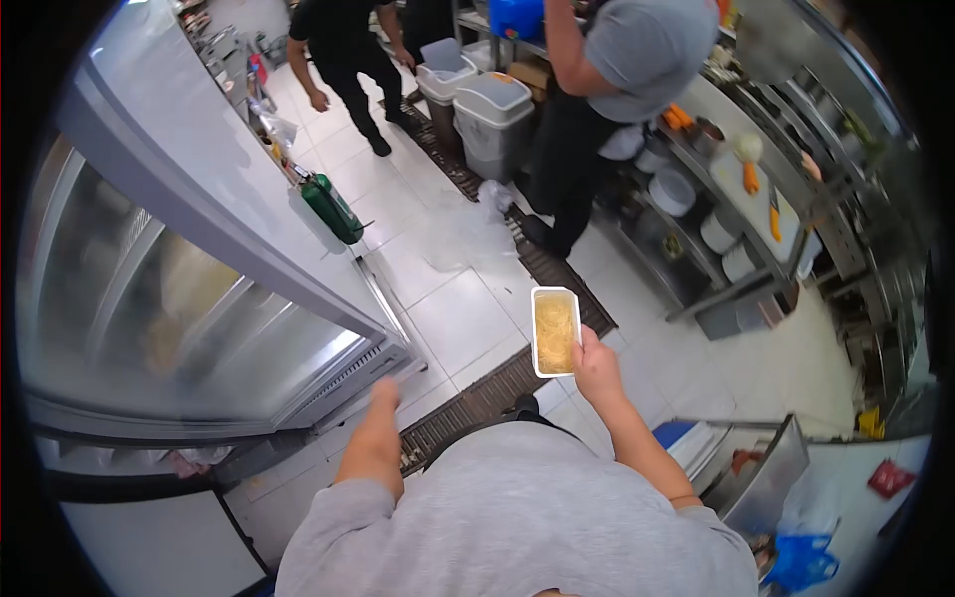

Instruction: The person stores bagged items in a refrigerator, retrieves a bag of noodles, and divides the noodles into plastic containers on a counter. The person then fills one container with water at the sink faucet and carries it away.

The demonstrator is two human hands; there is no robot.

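My right hand (pixel 598 369) grips the right side of a white rectangular tub (pixel 537 370), held out above the floor. Inside the tub lies a yellowish, stringy food (pixel 555 330) that looks like noodles or shreds; I cannot make out which. My left hand (pixel 385 392) hangs low on the left, near the bottom corner of a glass-door fridge (pixel 199 289) and apart from it. Motion smears its fingers, and nothing shows in it.
Two people, one in black (pixel 343 50) and one in a grey shirt (pixel 637 60), stand ahead. Lidded bins (pixel 494 119) line a floor drain (pixel 562 274). A green gas cylinder (pixel 331 209) stands beside the fridge. At right, a steel counter holds carrots and a knife (pixel 774 214).
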